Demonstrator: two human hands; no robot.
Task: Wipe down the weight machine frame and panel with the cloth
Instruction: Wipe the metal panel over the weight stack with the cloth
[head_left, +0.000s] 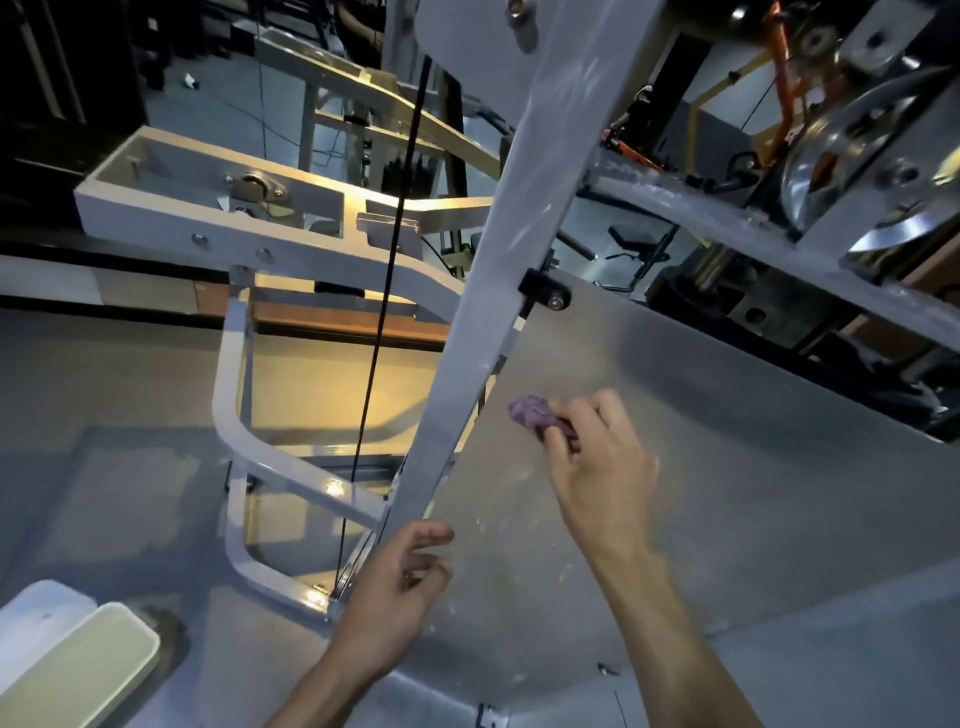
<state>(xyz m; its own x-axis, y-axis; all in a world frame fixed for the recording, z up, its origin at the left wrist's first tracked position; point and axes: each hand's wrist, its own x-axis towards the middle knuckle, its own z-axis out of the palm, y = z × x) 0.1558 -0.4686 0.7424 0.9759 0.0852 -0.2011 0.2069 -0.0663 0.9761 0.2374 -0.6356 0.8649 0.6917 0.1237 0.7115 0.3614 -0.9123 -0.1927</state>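
The right hand (597, 457) pinches a small bunched purple cloth (537, 415) between curled fingers and thumb and holds it against the grey panel (727, 493) of the weight machine, in the panel's upper left part, just right of the white frame upright (498, 260). The panel is a flat, dull sheet that fills the right and near part of the view, with pale smears and specks on it near the hands. The left hand (400, 587) is lower and nearer, at the left edge of the panel where the foot of the upright meets it; its fingers are loosely curled and a little apart, their tips at or just off the panel's edge, and it holds nothing; whether they touch the metal cannot be told. The upright runs steeply from the near centre up to the far top of the view, and a black bracket with a bolt (545, 291) fixes the panel's top corner to it. A thin black cable (384, 291) hangs straight down left of the upright, passing in front of a white tubular frame (228, 415) with rounded corners. At the far right sit a shiny metal pulley (852, 156) and orange cords (789, 78). At the near left corner lies a pale padded seat (72, 670).
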